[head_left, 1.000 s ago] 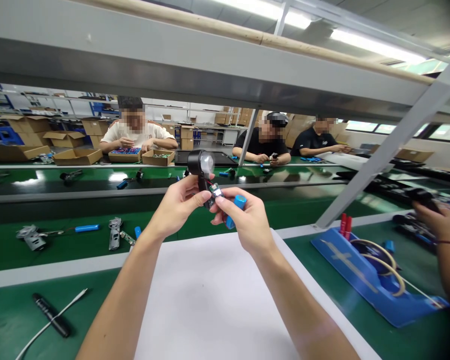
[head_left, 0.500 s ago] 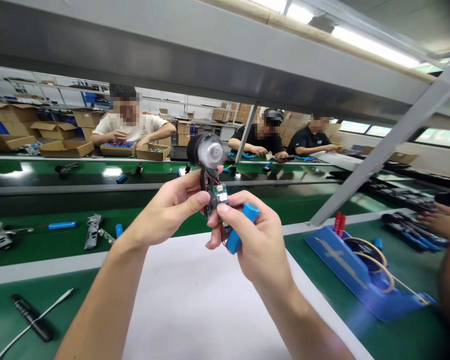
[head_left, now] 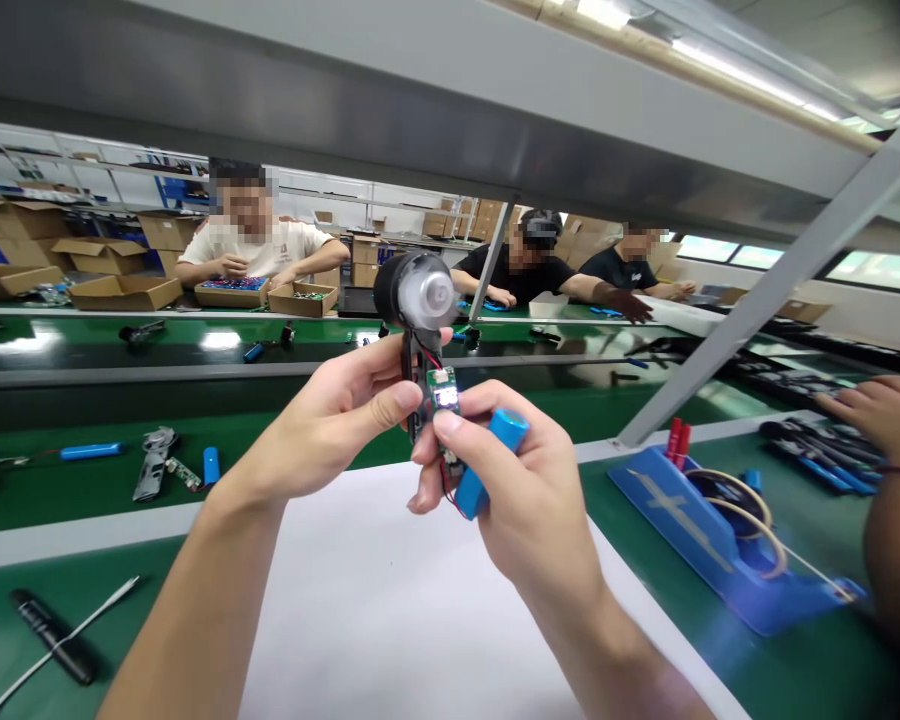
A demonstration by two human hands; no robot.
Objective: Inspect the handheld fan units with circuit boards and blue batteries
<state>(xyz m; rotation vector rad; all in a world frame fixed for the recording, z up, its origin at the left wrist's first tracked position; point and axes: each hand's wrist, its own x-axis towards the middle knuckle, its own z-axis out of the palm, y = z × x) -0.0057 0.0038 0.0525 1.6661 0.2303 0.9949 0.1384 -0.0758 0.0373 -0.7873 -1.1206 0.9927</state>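
Observation:
Raised over the white sheet (head_left: 397, 590) is a black handheld device (head_left: 394, 290) with a round head and a clear, cup-like front. My left hand (head_left: 345, 420) is closed around its narrow handle from the left. My right hand (head_left: 514, 480) pinches a small green circuit board (head_left: 442, 378), whose little display glows white. A blue cylindrical battery (head_left: 487, 465) also lies in my right hand, between thumb and palm. Thin red and black wires run from the head to the board, and others loop beside the battery. The fingertips hide part of the handle and board.
Blue batteries (head_left: 91, 452) and opened parts (head_left: 155, 462) lie on the green belt. A black marker-like stick (head_left: 52, 637) and white cable are left; a blue holder (head_left: 720, 560) stands right. A co-worker's hand (head_left: 881, 410) is at far right. People work opposite, beneath a metal beam (head_left: 420, 150).
The parts on the belt have shifted left in view. Across the bench, a co-worker's arm now reaches out to the right. Both my hands keep their hold, almost unmoved.

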